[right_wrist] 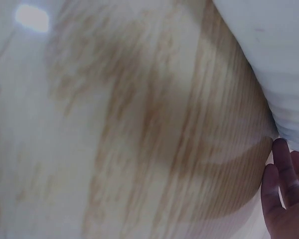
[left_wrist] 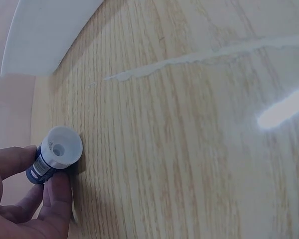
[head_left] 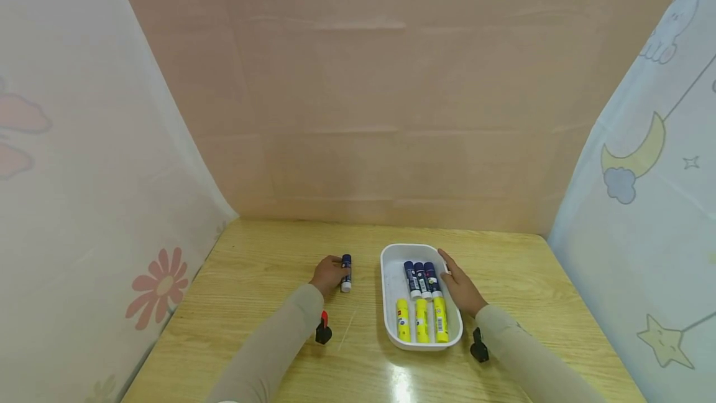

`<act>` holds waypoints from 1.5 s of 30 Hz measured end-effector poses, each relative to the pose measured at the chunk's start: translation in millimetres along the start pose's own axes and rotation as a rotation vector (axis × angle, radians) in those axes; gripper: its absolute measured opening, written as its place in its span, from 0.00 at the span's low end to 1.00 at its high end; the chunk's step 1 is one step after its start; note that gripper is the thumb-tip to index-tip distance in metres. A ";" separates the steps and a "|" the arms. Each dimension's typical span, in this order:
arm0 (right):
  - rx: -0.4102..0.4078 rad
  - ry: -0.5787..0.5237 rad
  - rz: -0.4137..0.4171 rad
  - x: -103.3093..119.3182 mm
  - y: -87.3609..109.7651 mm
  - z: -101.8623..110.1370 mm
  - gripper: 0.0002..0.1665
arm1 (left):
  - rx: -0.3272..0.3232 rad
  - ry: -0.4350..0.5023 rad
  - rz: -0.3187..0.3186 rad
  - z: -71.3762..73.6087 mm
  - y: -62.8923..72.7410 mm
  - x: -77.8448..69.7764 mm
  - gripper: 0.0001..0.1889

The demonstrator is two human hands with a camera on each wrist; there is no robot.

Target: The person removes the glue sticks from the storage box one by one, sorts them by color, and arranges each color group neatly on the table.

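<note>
My left hand (head_left: pixel 329 275) pinches a dark blue glue stick (head_left: pixel 347 269) with a white end, left of the tray. In the left wrist view, the hollow white end of this glue stick (left_wrist: pixel 64 148) faces the camera, with thumb and fingers on either side of the barrel. My right hand (head_left: pixel 462 288) rests against the right side of a white plastic tray (head_left: pixel 386 303), fingers fairly straight. The right wrist view shows those fingertips (right_wrist: pixel 280 147) touching the tray's outer wall (right_wrist: pixel 269 55). Inside the tray lie three dark blue glue sticks (head_left: pixel 421 278) above three yellow glue sticks (head_left: pixel 422 321).
The wooden table (head_left: pixel 268 247) ends at a tan backdrop (head_left: pixel 391 111). Printed white sheets hang on the left (head_left: pixel 84 142) and right (head_left: pixel 643 216). A pale scratch (left_wrist: pixel 189 59) runs across the tabletop near the left hand. Black wrist devices sit by both sleeves.
</note>
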State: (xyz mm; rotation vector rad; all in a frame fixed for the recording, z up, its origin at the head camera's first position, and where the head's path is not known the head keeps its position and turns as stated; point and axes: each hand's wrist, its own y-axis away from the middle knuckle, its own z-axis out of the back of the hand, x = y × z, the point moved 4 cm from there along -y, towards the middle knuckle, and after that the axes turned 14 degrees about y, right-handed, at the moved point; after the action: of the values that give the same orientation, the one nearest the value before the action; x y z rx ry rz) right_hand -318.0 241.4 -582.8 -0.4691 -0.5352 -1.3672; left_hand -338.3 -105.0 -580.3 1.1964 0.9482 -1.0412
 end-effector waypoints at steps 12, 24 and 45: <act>-0.015 -0.007 0.019 -1.2 0.4 -1.3 0.33 | -0.021 -0.021 0.023 -1.6 1.2 -0.8 0.21; -0.011 0.004 0.006 -0.6 -0.3 -2.0 0.33 | -0.021 -0.055 0.011 -0.8 -1.3 2.1 0.20; 0.018 0.004 -0.011 3.5 0.6 0.2 0.33 | 0.099 0.113 -0.099 -11.1 16.6 -63.1 0.23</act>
State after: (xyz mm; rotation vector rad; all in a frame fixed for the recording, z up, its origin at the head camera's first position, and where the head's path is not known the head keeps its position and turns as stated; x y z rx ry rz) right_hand -317.0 238.9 -580.6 -0.4490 -0.5471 -1.3728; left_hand -339.1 -85.5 -517.0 1.3116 1.0629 -1.1195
